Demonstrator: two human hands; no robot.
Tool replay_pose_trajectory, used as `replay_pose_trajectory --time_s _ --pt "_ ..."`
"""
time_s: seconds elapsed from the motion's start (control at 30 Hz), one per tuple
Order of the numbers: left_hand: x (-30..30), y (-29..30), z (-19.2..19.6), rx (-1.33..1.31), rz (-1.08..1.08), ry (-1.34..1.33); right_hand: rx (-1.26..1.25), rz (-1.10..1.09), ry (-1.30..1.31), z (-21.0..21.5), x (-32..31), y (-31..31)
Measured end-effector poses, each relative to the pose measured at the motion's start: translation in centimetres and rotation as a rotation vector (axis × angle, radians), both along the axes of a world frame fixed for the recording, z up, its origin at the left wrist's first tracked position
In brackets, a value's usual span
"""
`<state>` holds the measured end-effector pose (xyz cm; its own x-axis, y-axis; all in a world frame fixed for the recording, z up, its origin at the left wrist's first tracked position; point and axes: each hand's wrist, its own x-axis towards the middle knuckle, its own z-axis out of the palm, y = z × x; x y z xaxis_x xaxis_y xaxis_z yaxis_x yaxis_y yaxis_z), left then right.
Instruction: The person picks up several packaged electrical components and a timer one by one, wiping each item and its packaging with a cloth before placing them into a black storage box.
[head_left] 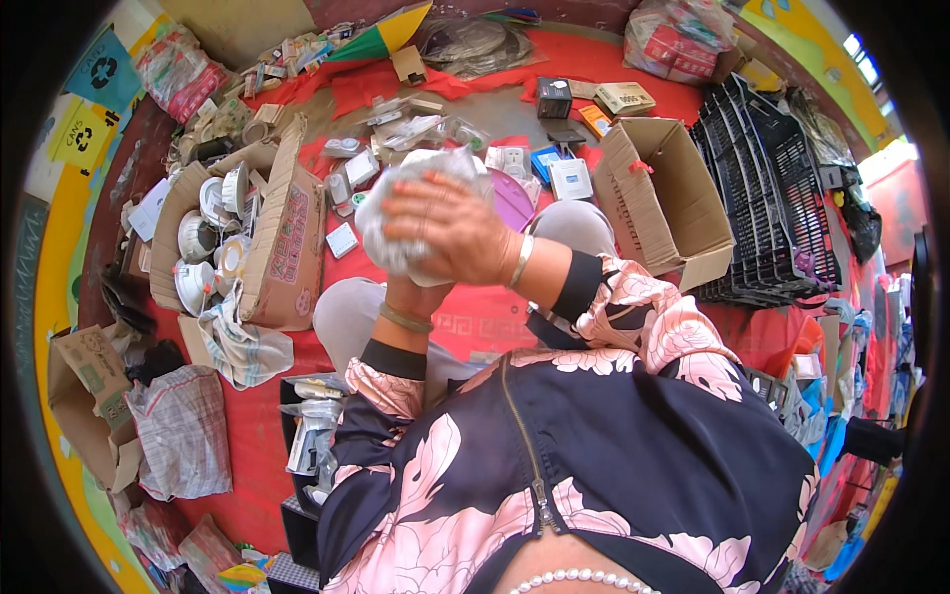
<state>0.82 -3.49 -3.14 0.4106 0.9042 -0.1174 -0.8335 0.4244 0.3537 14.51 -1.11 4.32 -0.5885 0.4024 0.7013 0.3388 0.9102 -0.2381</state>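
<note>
A crumpled white cloth (381, 233) is held up in front of me between my hands. My right hand (450, 226) is pressed over it, fingers stretched across its surface and slightly blurred. Beneath, my left hand (416, 295) supports the cloth; its fingers are mostly hidden behind the bundle and the right hand. Whether the cloth wraps another object, I cannot see. Just beyond it lie a purple round lid-like disc (512, 201) and a white square switch-like panel (570, 179). A small white square piece (342, 241) is on the red floor cloth to the left.
On the left, a cardboard box (292, 247) holds several round white lamp-like fittings, with a striped cloth (242, 342) by its corner. To the right stand an open cardboard box (683, 213) and black plastic crates (757, 188). Small packaged parts (411, 132) lie ahead.
</note>
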Motion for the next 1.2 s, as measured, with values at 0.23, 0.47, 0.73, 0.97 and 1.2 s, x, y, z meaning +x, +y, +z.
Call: replay_pose_trajectory --time_s 0.23,0.47,0.73,0.97,1.2 --pt "0.5 -0.5 1.3 0.120 0.012 0.033 -0.513 -0.379 0.447 -2.1 5.1 11.3" --pt "0.7 0.2 1.6 0.056 -0.038 -0.063 -0.795 0.024 0.659 0.2 4.2 11.3" --pt "1.0 0.5 2.7 -0.011 0.231 -0.070 -0.159 -0.081 -0.108 -3.3 -0.4 1.0" --pt "-0.2 0.8 2.8 0.113 0.371 0.189 0.153 -0.133 -0.304 -4.8 1.4 -3.6" --pt "1.4 0.6 2.6 0.114 0.143 -0.087 -0.152 -0.199 0.180 -3.9 1.6 -0.3"
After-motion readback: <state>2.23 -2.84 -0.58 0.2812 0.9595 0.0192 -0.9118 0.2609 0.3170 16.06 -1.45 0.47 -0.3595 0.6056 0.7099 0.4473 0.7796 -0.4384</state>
